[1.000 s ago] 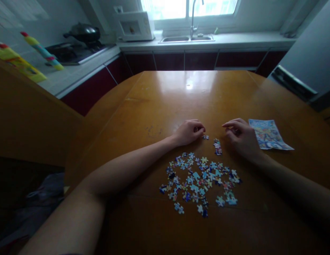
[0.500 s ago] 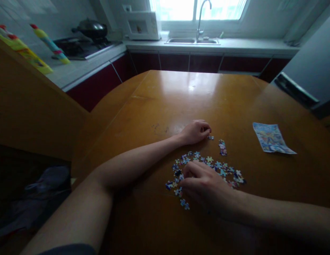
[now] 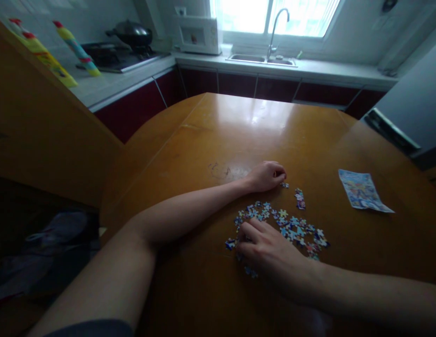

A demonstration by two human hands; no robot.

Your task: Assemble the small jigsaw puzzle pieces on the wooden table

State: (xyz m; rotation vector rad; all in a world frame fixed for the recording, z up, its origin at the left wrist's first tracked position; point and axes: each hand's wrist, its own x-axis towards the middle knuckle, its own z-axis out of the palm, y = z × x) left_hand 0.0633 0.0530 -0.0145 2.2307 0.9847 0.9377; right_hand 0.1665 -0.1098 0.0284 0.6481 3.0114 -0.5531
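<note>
Loose jigsaw puzzle pieces (image 3: 298,231) lie spread on the wooden table in front of me. My right hand (image 3: 262,243) reaches over their left part, fingers curled down among them; its fingertips and anything under them are hidden. Farther off, my left hand (image 3: 269,176) rests on the table with its fingers curled inward, and I cannot make out whether something is in them. A small puzzle piece (image 3: 284,185) lies right by its fingertips. To the right of that hand is a short joined strip of puzzle pieces (image 3: 299,199).
A creased picture sheet (image 3: 363,190) lies on the right of the table (image 3: 175,154). Beyond the table stand a counter with a sink (image 3: 263,60), a white microwave (image 3: 199,35), a wok (image 3: 133,35) on the stove and cleaning bottles (image 3: 77,49).
My right hand has moved slightly, its fingers bending lower onto the pieces at the left of the pile. My left hand stays in place. The camera view has shifted and tilted a little.
</note>
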